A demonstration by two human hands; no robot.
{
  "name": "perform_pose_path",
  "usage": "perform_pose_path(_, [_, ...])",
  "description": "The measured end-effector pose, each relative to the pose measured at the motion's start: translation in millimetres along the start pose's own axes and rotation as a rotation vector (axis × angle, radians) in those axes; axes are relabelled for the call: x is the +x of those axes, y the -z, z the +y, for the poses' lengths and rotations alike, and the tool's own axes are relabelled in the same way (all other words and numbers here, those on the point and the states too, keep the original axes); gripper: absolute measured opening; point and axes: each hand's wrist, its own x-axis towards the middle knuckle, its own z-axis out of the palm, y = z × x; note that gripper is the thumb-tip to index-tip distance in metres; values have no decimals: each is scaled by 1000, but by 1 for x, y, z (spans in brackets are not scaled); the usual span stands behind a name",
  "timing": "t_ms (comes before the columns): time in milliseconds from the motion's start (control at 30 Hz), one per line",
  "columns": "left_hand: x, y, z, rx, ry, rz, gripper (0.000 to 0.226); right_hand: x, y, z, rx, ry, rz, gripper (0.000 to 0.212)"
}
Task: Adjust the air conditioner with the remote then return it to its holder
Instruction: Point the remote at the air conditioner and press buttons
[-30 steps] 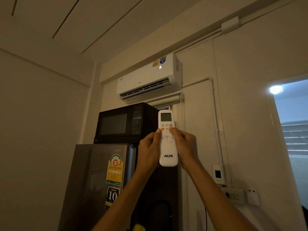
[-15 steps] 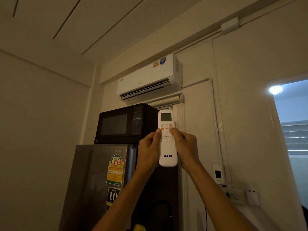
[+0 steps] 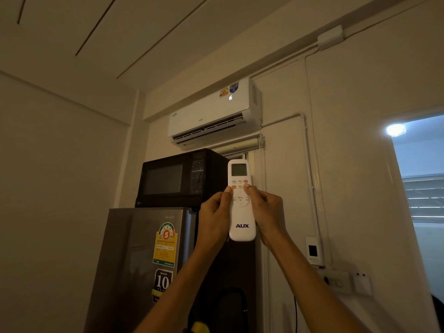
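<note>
- Since half a second ago, a lit digit is back on the air conditioner (image 3: 213, 111); nothing else has shifted.
- Both my left hand (image 3: 214, 218) and right hand (image 3: 266, 212) clasp the remote (image 3: 241, 200), raised below the unit, thumbs on its buttons.
- Adjusting seems underway; returning it to the holder (image 3: 313, 250) remains.

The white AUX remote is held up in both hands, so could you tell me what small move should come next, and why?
Probably lower the white AUX remote toward the wall holder: the white air conditioner shows a lit digit, so it seems to have responded.

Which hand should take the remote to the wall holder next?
Right, probably. Both hands grip the remote, but the right hand is on the side of the wall holder, low right; the left hand would cross over.
</note>
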Motion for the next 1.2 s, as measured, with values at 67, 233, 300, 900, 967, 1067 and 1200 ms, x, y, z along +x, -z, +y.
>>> perform_pose_path(67, [0, 0, 1, -11, 3, -3, 19, -1, 0, -1, -4, 7, -2, 14])
perform_pose_path(233, [0, 1, 2, -14, 5, 2, 19, -3, 0, -4, -15, 8, 2, 16])
perform_pose_path(300, [0, 1, 2, -11, 10, 4, 19, -4, -1, -5, -11, 3, 0, 16])
perform_pose_path(900, [-6, 7, 9, 10, 2, 2, 18, -10, -5, -9, -5, 19, -8, 14])
perform_pose_path(967, [-7, 7, 9, 0, 2, -4, 18, -11, -5, -8, 2, 20, -8, 13])
perform_pose_path(1067, [-9, 7, 9, -4, 8, -2, 19, -12, -5, -5, 5, 25, -10, 10])
perform_pose_path(1200, [-11, 7, 6, -5, 16, 1, 17, -14, -4, -2, 15, 34, -8, 9])
